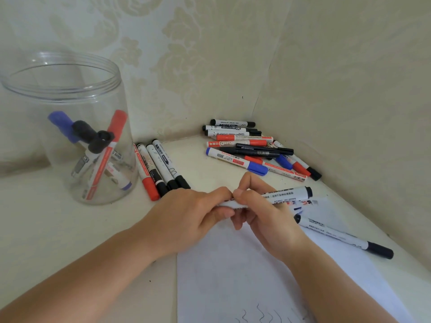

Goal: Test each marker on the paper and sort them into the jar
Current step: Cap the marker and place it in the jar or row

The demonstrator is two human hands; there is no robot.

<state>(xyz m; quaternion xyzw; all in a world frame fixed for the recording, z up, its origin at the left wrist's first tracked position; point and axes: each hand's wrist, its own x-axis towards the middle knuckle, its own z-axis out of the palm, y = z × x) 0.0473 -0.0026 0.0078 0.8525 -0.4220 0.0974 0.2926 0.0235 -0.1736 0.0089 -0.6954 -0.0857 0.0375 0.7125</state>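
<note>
Both my hands held one black-capped marker (279, 197) level above the paper (245, 276).

My left hand (186, 215) pinched its near end while my right hand (263, 210) curled round the barrel. The jar (70, 127) stood at my left with several markers inside, four markers (161, 169) lay just beside it, a loose pile (251, 148) filled the corner, and another marker (345, 238) rested on the paper's right edge.

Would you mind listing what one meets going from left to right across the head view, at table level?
Jar → row of four markers → left hand → right hand → lone black-capped marker on the paper.
</note>
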